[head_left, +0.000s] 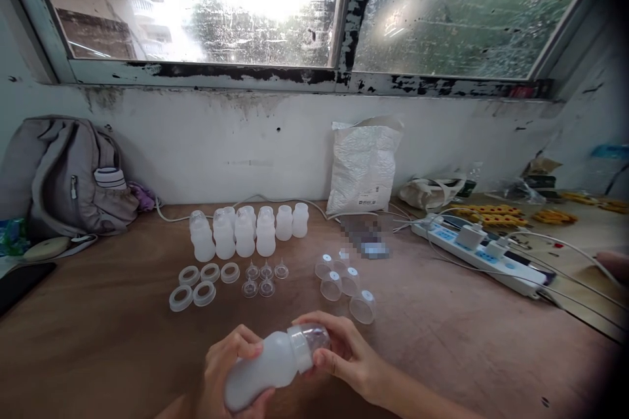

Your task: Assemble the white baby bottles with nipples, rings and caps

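Left grip (225, 363) is wrapped around a tilted white bottle (265, 370), its clear cap (316, 336) pinched by the right grip (351, 357), at the table's (432, 347) near side; the body is best held steady, the cap kept square to the collar (298, 348).

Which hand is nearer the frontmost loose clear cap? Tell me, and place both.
Right. The right hand, at the top of the bottle, is just on the near side of the loose cap; the left hand, around the bottle's body, is farther off, to the left.
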Tool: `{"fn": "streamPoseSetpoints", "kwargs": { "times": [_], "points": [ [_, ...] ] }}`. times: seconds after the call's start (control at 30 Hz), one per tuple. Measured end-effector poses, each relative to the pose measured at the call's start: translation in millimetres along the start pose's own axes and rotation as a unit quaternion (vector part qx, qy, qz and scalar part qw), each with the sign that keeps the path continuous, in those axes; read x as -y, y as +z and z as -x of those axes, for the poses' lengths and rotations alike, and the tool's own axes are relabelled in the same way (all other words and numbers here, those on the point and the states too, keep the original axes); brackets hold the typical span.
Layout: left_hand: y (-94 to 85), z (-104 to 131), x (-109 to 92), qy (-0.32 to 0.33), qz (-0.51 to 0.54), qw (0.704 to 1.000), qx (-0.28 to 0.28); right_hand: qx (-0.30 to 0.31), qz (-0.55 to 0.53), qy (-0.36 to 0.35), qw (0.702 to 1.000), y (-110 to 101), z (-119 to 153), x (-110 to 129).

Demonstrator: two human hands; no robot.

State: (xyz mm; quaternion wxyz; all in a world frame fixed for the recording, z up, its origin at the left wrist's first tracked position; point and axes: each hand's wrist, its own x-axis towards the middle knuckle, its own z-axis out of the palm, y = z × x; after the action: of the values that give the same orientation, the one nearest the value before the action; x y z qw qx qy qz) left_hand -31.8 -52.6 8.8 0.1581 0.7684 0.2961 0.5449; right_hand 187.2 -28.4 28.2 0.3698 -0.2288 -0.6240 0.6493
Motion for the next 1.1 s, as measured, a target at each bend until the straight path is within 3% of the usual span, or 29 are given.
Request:
{"fn": "streamPoseSetpoints", "kwargs": {
  "times": [0.1,0.17,0.3,0.43,0.57,0.67,0.77,0.9,1.1],
  "points": [
    [-5.1,-3.4,-2.5,0.064,-0.019,0.997,0.044,0.003,0.028,-0.017,0.999,-2.0,-1.9,5.4],
    [-9.1,-6.4,-1.3,0.066,-0.037,0.995,0.069,0.002,0.052,-0.018,0.999,-4.7,-6.9,12.3],
    [-12.5,-22.2,-0.5,-0.006,-0.087,0.995,0.053,-0.008,0.062,-0.009,0.998,-10.5,-26.6,35.6],
    [-10.7,-46.0,-15.0,-0.109,-0.147,0.983,0.015,-0.052,0.016,-0.003,0.999,-7.4,-45.9,60.0],
    [-13.0,-57.7,-25.7,-0.107,-0.128,0.985,0.045,-0.083,0.038,-0.028,0.995,-2.2,-59.1,80.0],
    [-26.3,-59.8,-13.3,-0.06,-0.174,0.98,0.079,-0.141,0.108,-0.086,0.98,-13.1,-74.3,96.7],
    [-48.4,-59.0,14.3,-0.014,-0.255,0.965,0.053,-0.195,0.193,-0.118,0.955,-36.0,-98.1,106.9],
    [-75.0,-49.2,50.0,0.014,-0.353,0.935,0.039,-0.268,0.352,-0.078,0.893,-63.4,-135.1,91.9],
    [-87.9,-34.4,68.0,-0.005,-0.412,0.906,0.102,-0.287,0.414,-0.034,0.863,-76.2,-164.6,47.3]
  ]
}}
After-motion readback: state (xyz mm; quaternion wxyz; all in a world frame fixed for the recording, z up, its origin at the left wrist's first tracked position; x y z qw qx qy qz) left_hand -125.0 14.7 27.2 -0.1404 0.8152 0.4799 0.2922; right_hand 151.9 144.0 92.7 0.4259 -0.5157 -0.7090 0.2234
